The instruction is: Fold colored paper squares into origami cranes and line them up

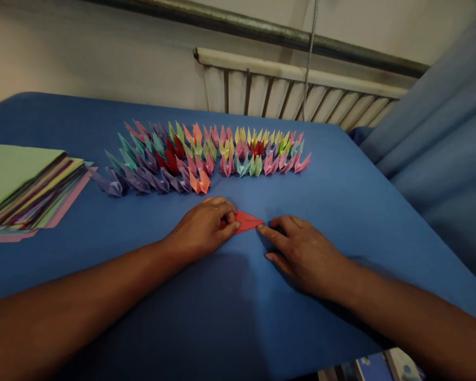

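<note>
A small folded piece of red paper [246, 221] lies on the blue table, its narrow point toward the right. My left hand [206, 223] is closed over its left part, thumb and curled fingers on the paper, so that end is hidden. At the paper's right tip, the extended index finger of my right hand [301, 248] touches the point. That hand's thumb is apart from the finger, and nothing is held in it. Just beyond the hands stands an orange paper crane [200, 183], the nearest of a large group.
Rows of coloured paper cranes [241, 151] stand across the table behind my hands. A stack of coloured paper sheets [27, 185] lies at the left. Behind the table are a radiator [277, 87] and a pipe; a blue curtain [440, 132] hangs at the right.
</note>
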Demonstrator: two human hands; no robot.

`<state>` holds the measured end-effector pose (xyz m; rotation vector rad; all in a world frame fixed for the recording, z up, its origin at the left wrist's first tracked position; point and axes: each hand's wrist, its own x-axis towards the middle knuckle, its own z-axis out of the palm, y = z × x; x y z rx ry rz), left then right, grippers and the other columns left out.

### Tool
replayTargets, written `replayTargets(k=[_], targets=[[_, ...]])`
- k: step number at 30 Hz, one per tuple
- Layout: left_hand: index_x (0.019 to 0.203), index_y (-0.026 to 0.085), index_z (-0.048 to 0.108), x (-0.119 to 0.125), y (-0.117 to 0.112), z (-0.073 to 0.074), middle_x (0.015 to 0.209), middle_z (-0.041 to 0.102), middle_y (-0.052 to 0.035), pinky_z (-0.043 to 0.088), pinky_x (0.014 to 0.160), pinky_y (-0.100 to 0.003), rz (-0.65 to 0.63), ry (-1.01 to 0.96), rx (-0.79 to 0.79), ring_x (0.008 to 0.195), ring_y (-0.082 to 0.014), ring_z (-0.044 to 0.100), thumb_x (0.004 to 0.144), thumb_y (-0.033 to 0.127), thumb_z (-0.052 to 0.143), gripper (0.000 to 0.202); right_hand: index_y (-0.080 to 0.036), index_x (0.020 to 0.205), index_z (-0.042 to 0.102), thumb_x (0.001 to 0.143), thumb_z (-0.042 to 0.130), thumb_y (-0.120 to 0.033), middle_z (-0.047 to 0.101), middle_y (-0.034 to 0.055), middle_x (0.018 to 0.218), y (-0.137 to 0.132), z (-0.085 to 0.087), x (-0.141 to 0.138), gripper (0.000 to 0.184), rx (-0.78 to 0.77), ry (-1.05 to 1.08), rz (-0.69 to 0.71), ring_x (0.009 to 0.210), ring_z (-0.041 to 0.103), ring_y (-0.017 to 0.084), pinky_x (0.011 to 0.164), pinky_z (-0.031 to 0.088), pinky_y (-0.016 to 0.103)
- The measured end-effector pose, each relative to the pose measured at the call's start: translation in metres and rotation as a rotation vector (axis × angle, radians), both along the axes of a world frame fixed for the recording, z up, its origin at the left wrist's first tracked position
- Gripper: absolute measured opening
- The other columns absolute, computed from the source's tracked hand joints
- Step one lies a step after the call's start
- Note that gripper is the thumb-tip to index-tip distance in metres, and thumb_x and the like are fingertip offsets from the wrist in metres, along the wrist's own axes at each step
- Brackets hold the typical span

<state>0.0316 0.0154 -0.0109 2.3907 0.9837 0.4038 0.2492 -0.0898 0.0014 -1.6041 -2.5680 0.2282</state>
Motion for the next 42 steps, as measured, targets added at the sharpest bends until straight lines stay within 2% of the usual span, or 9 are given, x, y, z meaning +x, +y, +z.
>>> replayTargets(k=[3, 7, 12, 16, 19, 26, 31, 38, 42], targets=[[0.076, 0.018, 0.058, -0.001, 0.000, -0.001, 0.087, 0.060, -0.0024, 0.043, 0.079, -0.033, -0.002, 0.021, 0.020, 0.085, -0.0181, 0.056, 0.085, 0.028, 0.056, 0.014, -0.020, 0.137, 0.048, 0.092, 0.053, -0.030, 0.055, 0.0140, 0.121, 0.001, 0.000, -0.002, 0.046, 0.002, -0.030, -0.002, 0.107, 0.051, 0.028, 0.088, 0.047, 0.046], [0.093, 0.018, 0.061, -0.003, -0.001, -0.003, 0.092, 0.061, -0.0034, 0.044, 0.078, -0.033, -0.013, 0.056, 0.092, 0.087, -0.0190, 0.056, 0.086, 0.027, 0.056, 0.012, -0.019, 0.136, 0.049, 0.093, 0.052, -0.031, 0.055, 0.0137, 0.119, 0.004, -0.002, -0.005, 0.045, -0.010, 0.000, -0.026, 0.106, 0.051, 0.026, 0.088, 0.047, 0.044], [0.108, 0.017, 0.062, -0.003, -0.001, -0.001, 0.104, 0.062, -0.0066, 0.043, 0.085, -0.036, -0.145, 0.138, 0.275, 0.096, -0.0214, 0.055, 0.095, 0.031, 0.047, 0.024, -0.023, 0.136, 0.050, 0.093, 0.050, -0.034, 0.049, 0.0138, 0.133, 0.006, -0.011, -0.012, 0.044, 0.040, 0.029, -0.062, 0.118, 0.045, 0.030, 0.095, 0.041, 0.048], [0.111, 0.017, 0.063, 0.001, -0.001, 0.003, 0.108, 0.064, -0.0078, 0.043, 0.083, -0.037, -0.198, 0.222, 0.404, 0.095, -0.0229, 0.055, 0.097, 0.030, 0.044, 0.028, -0.024, 0.139, 0.047, 0.094, 0.048, -0.037, 0.037, 0.0139, 0.147, 0.007, -0.016, -0.014, 0.047, 0.075, 0.021, -0.059, 0.133, 0.031, 0.033, 0.103, 0.033, 0.051], [0.109, 0.016, 0.064, 0.004, -0.001, 0.005, 0.105, 0.065, -0.0079, 0.043, 0.079, -0.037, -0.232, 0.294, 0.457, 0.091, -0.0229, 0.055, 0.096, 0.026, 0.044, 0.026, -0.023, 0.140, 0.045, 0.095, 0.046, -0.037, 0.035, 0.0135, 0.149, 0.007, -0.016, -0.014, 0.048, 0.069, 0.009, -0.058, 0.135, 0.029, 0.032, 0.105, 0.031, 0.051], [0.105, 0.013, 0.064, 0.006, -0.003, 0.005, 0.099, 0.064, -0.0083, 0.043, 0.079, -0.036, -0.259, 0.385, 0.476, 0.088, -0.0225, 0.053, 0.095, 0.020, 0.044, 0.024, -0.018, 0.137, 0.050, 0.095, 0.044, -0.035, 0.041, 0.0126, 0.146, 0.008, -0.012, -0.015, 0.045, 0.050, 0.010, -0.045, 0.133, 0.032, 0.032, 0.105, 0.033, 0.050], [0.103, 0.014, 0.065, 0.005, -0.002, 0.004, 0.104, 0.063, -0.0077, 0.042, 0.082, -0.036, -0.272, 0.359, 0.495, 0.091, -0.0221, 0.052, 0.095, 0.020, 0.045, 0.022, -0.016, 0.135, 0.052, 0.095, 0.046, -0.034, 0.043, 0.0128, 0.144, 0.007, -0.013, -0.015, 0.045, 0.051, 0.036, -0.041, 0.132, 0.033, 0.032, 0.105, 0.035, 0.050], [0.099, 0.015, 0.067, 0.005, -0.003, 0.007, 0.101, 0.064, -0.0073, 0.042, 0.079, -0.034, -0.276, 0.325, 0.459, 0.088, -0.0210, 0.053, 0.094, 0.020, 0.049, 0.019, -0.016, 0.131, 0.056, 0.093, 0.049, -0.031, 0.048, 0.0129, 0.140, 0.004, -0.012, -0.012, 0.041, 0.065, 0.080, -0.030, 0.128, 0.039, 0.030, 0.103, 0.038, 0.049], [0.105, 0.015, 0.067, 0.004, -0.004, 0.007, 0.102, 0.065, -0.0066, 0.042, 0.077, -0.035, -0.277, 0.350, 0.474, 0.086, -0.0210, 0.055, 0.094, 0.020, 0.048, 0.022, -0.020, 0.139, 0.047, 0.093, 0.049, -0.035, 0.039, 0.0137, 0.147, 0.007, -0.013, -0.013, 0.049, 0.100, 0.096, -0.049, 0.130, 0.038, 0.030, 0.103, 0.037, 0.049]])
